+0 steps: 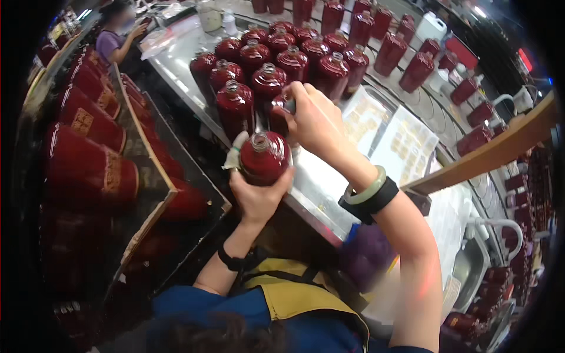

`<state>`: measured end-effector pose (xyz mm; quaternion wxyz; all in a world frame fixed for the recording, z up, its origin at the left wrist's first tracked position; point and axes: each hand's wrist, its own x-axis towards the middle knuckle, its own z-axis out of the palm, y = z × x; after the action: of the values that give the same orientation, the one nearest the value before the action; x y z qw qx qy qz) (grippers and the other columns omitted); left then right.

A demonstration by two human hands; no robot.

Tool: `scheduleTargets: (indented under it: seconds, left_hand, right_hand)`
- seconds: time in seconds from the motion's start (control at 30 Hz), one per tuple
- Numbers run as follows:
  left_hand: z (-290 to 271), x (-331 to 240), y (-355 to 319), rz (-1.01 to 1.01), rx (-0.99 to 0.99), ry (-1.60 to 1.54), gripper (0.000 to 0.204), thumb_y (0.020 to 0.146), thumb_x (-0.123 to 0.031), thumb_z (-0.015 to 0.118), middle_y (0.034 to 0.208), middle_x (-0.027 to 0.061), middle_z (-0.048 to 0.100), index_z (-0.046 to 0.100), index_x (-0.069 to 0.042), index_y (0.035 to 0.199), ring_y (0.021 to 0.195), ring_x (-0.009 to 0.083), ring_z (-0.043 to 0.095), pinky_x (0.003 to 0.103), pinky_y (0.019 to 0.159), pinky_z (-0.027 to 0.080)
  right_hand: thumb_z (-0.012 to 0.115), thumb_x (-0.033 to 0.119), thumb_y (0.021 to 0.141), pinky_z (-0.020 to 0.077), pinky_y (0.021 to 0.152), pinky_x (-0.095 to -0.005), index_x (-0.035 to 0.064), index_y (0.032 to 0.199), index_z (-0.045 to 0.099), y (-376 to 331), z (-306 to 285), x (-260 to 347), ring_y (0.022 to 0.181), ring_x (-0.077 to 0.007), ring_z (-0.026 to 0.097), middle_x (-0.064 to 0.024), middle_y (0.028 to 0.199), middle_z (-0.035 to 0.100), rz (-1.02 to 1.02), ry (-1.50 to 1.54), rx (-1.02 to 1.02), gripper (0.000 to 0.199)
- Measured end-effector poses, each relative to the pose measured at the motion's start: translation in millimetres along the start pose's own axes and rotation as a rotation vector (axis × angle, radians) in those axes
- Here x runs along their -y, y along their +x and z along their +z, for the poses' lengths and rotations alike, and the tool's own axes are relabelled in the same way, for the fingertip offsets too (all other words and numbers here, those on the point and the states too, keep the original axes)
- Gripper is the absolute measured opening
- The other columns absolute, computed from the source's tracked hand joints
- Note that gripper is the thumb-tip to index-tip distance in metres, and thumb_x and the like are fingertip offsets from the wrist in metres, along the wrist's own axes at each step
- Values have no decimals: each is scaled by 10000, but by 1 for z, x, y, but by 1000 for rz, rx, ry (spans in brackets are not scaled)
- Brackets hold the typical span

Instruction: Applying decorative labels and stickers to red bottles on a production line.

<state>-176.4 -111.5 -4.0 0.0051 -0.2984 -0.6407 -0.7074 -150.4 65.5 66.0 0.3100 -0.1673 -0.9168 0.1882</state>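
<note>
My left hand (pixel 257 199) wraps round the lower part of a glossy dark red glass bottle (pixel 265 160), whose open, threaded neck points up toward me. Something whitish, perhaps cloth or a finger cover, shows at the fingers on its left side. Just beyond, my right hand (pixel 318 120) is closed at the neck of a second dark red bottle (pixel 278 122), largely hidden behind the fingers. Several matching uncapped red bottles (pixel 235 106) stand close together on the metal table (pixel 176 70), touching or nearly touching my right hand's bottle.
Sheets with rows of pale gold labels (pixel 406 141) lie right of the bottles. A curved conveyor (pixel 435 112) carries more red bottles beyond. At left, wooden-edged crates (pixel 147 147) hold red bottles. A wooden bar (pixel 494 147) and sink (pixel 477 259) are at right; a person (pixel 112 44) works far left.
</note>
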Motion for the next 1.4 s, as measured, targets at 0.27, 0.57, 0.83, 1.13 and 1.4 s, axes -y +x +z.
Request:
scheduleTargets:
  seconds: [0.27,0.57,0.83,1.13,1.4]
  left_hand:
    - [50,32,32,126,23,45,959,686,-53,975,1373,154,596,461,41,1490,1244,247,631,398,1100,506]
    - [83,63,62,165,-45,-59,946,668,-154,1027,1463,187,549,525,63,1439,1331,279,565,432,1192,420]
    - [159,-23,32,-363,-218,1228,392,990,-264,659,1339,94,629,589,-149,1358,1262,186,607,316,1065,479]
    - [83,30,50,700,-180,539,557,929,-369,836,1271,192,734,694,9,1314,1071,334,737,424,961,593]
    - [137,-40,-12,652,159,193,501,1006,-84,732,1453,187,612,549,62,1449,1326,315,593,406,1120,458]
  right_hand:
    - [710,249,993,554,872,-502,71,1125,658,30,-6,-39,1025,-411,696,-173,1080,712,39,-67,-29,227]
    - [686,153,881,608,860,-498,133,1144,681,40,-9,-69,1075,-346,723,-109,1119,729,103,-203,-2,263]
    - [741,211,823,572,760,-478,136,992,704,-96,-112,20,924,-340,710,-110,961,685,-170,14,-15,189]
    - [745,182,955,512,726,-468,72,896,629,-346,-316,-18,872,-360,661,-118,922,644,472,-398,-213,171]
    - [703,246,981,565,812,-435,49,1030,763,-531,-529,-15,914,-384,729,-177,965,752,1103,-1158,-543,211]
